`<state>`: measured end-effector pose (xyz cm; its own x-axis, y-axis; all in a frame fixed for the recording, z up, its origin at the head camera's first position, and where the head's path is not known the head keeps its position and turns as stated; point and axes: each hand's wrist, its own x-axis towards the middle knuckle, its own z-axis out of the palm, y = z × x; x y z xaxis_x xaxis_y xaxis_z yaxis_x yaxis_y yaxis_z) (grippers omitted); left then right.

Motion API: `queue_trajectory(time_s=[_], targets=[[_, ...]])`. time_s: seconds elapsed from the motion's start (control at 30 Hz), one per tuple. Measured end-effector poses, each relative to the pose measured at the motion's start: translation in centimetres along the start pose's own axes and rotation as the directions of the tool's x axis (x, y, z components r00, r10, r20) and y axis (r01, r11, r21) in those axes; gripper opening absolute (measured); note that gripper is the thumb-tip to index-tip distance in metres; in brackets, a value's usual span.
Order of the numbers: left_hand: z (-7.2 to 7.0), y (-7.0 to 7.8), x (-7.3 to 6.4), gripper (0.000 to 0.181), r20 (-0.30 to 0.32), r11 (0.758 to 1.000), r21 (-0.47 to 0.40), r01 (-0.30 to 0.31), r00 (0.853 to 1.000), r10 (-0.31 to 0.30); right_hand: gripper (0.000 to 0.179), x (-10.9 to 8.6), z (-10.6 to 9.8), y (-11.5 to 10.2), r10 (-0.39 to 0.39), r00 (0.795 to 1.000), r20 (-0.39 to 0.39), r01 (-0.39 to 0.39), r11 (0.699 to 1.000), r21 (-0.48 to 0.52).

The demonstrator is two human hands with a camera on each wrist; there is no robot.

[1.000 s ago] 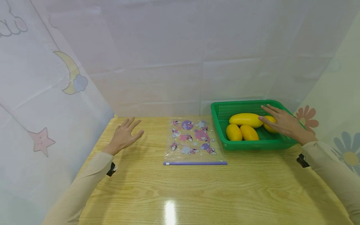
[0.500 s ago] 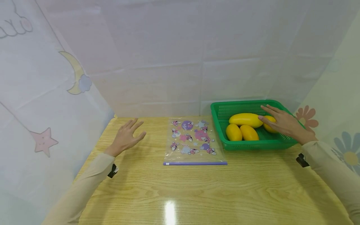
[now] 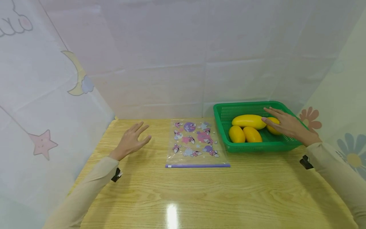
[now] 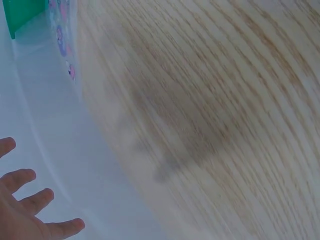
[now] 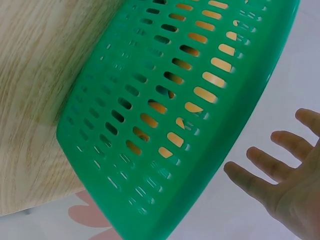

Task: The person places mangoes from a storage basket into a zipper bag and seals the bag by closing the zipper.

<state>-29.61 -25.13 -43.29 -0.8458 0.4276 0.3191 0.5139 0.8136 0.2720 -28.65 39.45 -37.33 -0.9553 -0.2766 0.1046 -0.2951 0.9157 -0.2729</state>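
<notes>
A green plastic basket stands at the right of the table, with several yellow fruits in it: one long fruit at the back and two mango-like ones in front. Another yellow fruit is partly hidden by my right hand. That hand hovers over the basket's right side, fingers spread, holding nothing. Left of the basket lies a flat, see-through zip bag with pink and purple cartoon prints and a purple slider strip toward me. My left hand hangs above the table left of the bag, fingers apart and nothing held.
The wood-grain table reaches back to a pale cloth wall. A second cloth side with a moon and star print closes off the left. Flower prints mark the right side.
My left hand has shifted slightly to the right, toward the bag. The right hand, the bag, the basket and the fruits stay essentially as they were.
</notes>
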Motion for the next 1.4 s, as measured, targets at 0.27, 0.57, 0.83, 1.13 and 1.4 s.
queue_trajectory(time_s=[0.27,0.57,0.83,1.13,1.4], targets=[[0.3,0.3,-0.2,0.063,0.041,1.000,-0.019,0.016,0.999,-0.015,0.069,0.3,0.4,0.2,0.005,1.000,0.023,-0.005,1.000,0.021],[0.8,1.0,-0.2,0.062,0.041,1.000,-0.012,-0.015,0.999,0.016,0.067,0.4,0.7,0.1,-0.009,1.000,0.007,0.009,0.998,0.060],[1.2,2.0,-0.3,0.062,0.063,0.999,-0.037,-0.019,0.998,0.022,0.066,0.6,0.9,0.1,-0.012,1.000,0.003,0.011,0.997,0.076],[1.8,3.0,-0.1,0.063,0.090,0.997,-0.063,-0.036,0.995,0.041,0.066,0.6,1.1,-0.1,-0.012,1.000,0.018,0.010,0.994,0.106],[2.1,3.8,-0.1,0.061,0.096,0.995,-0.077,-0.066,0.993,0.074,0.064,0.5,1.1,-0.2,-0.030,0.999,0.016,0.028,0.993,0.119]])
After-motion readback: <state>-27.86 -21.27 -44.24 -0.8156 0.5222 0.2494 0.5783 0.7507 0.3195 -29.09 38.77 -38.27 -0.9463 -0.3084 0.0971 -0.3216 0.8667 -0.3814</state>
